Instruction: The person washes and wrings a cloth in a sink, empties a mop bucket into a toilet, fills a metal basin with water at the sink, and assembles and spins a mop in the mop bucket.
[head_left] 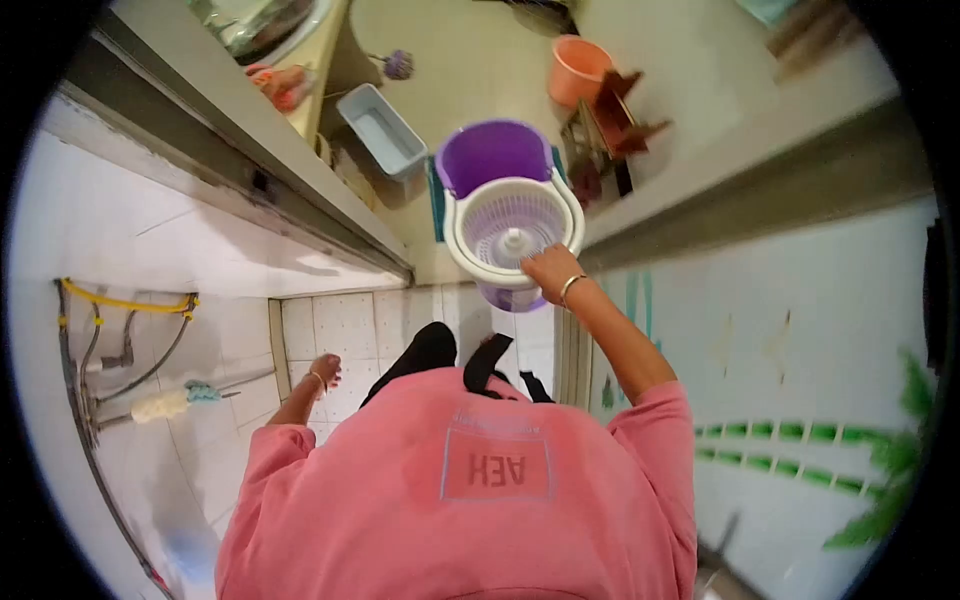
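Note:
A purple mop bucket [493, 150] with a white spin basket [513, 225] hangs or stands in the doorway, in front of me. My right hand [553, 272] is wrapped round the white rim or handle at the basket's near right side, with a bracelet on the wrist. Down at my left side, my left hand [326, 371] is away from the bucket, above the white tiles. Its fingers look loosely apart and nothing shows in them.
Beyond the doorway are a grey-white basin [382, 130], an orange bucket [579, 72], a small brown wooden stool [617, 120] and a counter [322, 70]. Door frames flank the bucket. Yellow and grey hoses [128, 301] run along the left wall.

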